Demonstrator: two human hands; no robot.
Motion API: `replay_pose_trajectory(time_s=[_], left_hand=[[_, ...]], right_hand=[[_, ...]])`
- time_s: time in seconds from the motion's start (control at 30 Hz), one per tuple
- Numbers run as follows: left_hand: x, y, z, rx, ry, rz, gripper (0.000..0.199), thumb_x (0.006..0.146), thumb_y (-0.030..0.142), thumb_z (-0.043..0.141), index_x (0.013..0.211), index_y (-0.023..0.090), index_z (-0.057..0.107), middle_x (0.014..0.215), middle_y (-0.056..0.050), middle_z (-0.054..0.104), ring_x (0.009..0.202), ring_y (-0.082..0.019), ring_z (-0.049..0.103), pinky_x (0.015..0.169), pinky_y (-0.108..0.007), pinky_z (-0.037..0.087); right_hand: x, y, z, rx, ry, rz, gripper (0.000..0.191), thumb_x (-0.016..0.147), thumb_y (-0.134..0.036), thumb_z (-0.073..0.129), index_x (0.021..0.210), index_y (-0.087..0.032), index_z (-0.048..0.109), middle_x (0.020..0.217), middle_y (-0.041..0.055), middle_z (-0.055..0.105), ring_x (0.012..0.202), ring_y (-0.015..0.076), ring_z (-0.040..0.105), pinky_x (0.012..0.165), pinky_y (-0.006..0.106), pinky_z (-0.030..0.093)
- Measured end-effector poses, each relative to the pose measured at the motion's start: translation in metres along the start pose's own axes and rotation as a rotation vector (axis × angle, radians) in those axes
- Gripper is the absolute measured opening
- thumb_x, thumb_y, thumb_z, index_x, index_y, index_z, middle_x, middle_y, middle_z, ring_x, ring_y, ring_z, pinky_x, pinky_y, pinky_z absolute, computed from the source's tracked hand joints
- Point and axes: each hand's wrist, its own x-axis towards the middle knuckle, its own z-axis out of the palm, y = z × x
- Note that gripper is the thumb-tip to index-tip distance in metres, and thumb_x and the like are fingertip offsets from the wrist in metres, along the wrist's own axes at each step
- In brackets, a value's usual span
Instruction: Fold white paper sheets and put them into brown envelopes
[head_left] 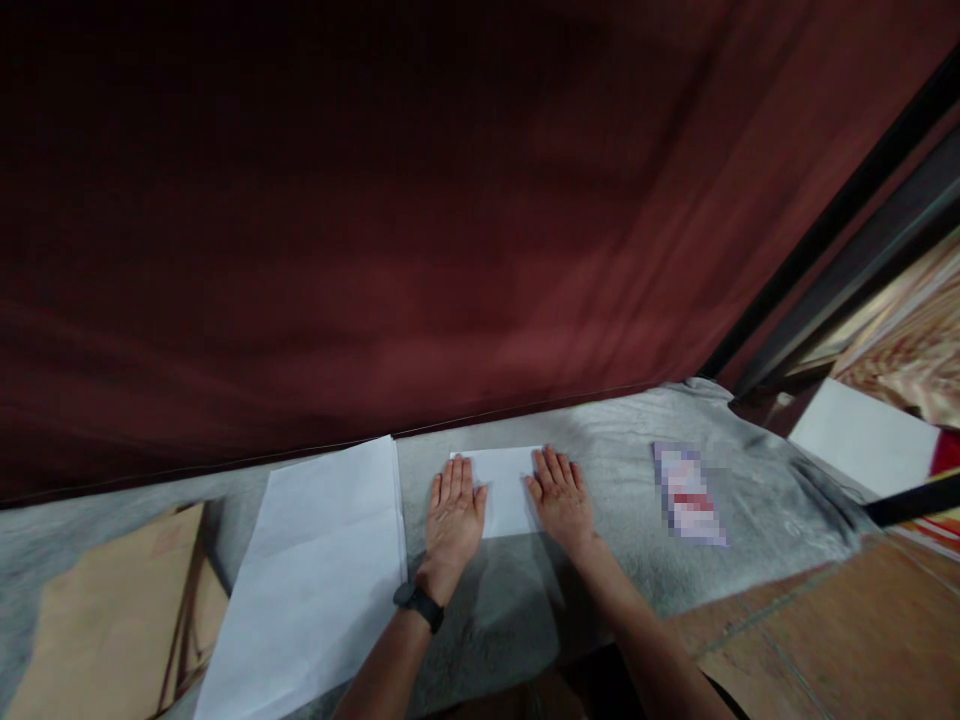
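Observation:
A small white sheet of paper (pixel 510 492) lies flat on the grey cloth in front of me. My left hand (pixel 455 510) rests palm down on its left edge, fingers stretched out and pointing away from me. On the right edge, my right hand (pixel 564 500) lies flat with its fingers spread a little. Between the two hands the middle of the paper shows. A black watch (pixel 420 604) is on my left wrist. To the left of my left hand is a stack of large white paper sheets (pixel 315 580).
Brown paper envelopes or folders (pixel 112 610) lie at the far left. A blurred-out purple and pink packet or print (pixel 690 495) is on the grey cloth (pixel 622 560) to the right. Behind rises a dark red curtain (pixel 450 250); a tiled floor (pixel 862 620) shows lower right.

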Motion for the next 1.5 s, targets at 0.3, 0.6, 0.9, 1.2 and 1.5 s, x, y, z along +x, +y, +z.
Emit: replay_pose_trajectory(time_s=[0.3,0.6,0.9,1.2,1.5], left_hand=[[-0.021,-0.014,-0.004,0.01,0.028,-0.065,0.054,0.101,0.03,0.033,0.148,0.008,0.047,0.151,-0.017,0.051,0.143,-0.027,0.044,0.118,-0.046,0.036],[-0.022,-0.011,-0.013,0.004,0.024,-0.063,0.05,0.1,0.026,0.036,0.146,0.01,0.05,0.153,-0.018,0.049,0.143,-0.03,0.045,0.119,-0.049,0.035],[-0.039,0.022,-0.039,-0.366,0.033,0.162,0.055,0.101,0.022,0.036,0.155,0.019,0.034,0.164,-0.011,0.033,0.153,-0.025,0.026,0.122,-0.052,0.032],[-0.076,0.031,-0.042,-0.231,-0.257,0.437,0.078,0.084,0.007,0.047,0.158,0.019,0.028,0.166,-0.009,0.027,0.154,-0.026,0.023,0.125,-0.053,0.024],[-0.071,0.002,-0.062,-0.23,-0.378,0.631,0.068,0.09,0.005,0.048,0.152,0.031,0.039,0.163,-0.002,0.036,0.151,-0.018,0.03,0.124,-0.045,0.026]], right_hand=[[-0.001,0.024,-0.021,0.148,0.003,0.212,0.042,0.099,-0.03,0.044,0.134,-0.01,0.058,0.11,0.0171,0.071,0.099,0.0271,0.068,0.087,0.036,0.05],[0.005,0.021,-0.029,0.809,-0.256,0.552,0.016,0.081,-0.019,0.057,0.092,-0.015,0.067,0.073,0.0055,0.07,0.075,0.0225,0.068,0.06,0.027,0.045],[-0.03,0.005,-0.052,1.652,-0.371,0.879,0.026,0.073,-0.021,0.067,0.099,-0.019,0.063,0.082,0.0061,0.075,0.07,0.0203,0.072,0.064,0.029,0.057],[-0.079,-0.019,-0.069,1.829,-0.72,0.909,0.016,0.083,-0.029,0.066,0.095,-0.019,0.061,0.082,0.0029,0.076,0.074,0.018,0.074,0.079,0.033,0.059],[-0.072,0.021,-0.119,1.482,-0.868,0.29,0.059,0.09,-0.067,0.054,0.086,-0.011,0.072,0.095,0.017,0.077,0.078,0.0213,0.074,0.078,0.036,0.059]])
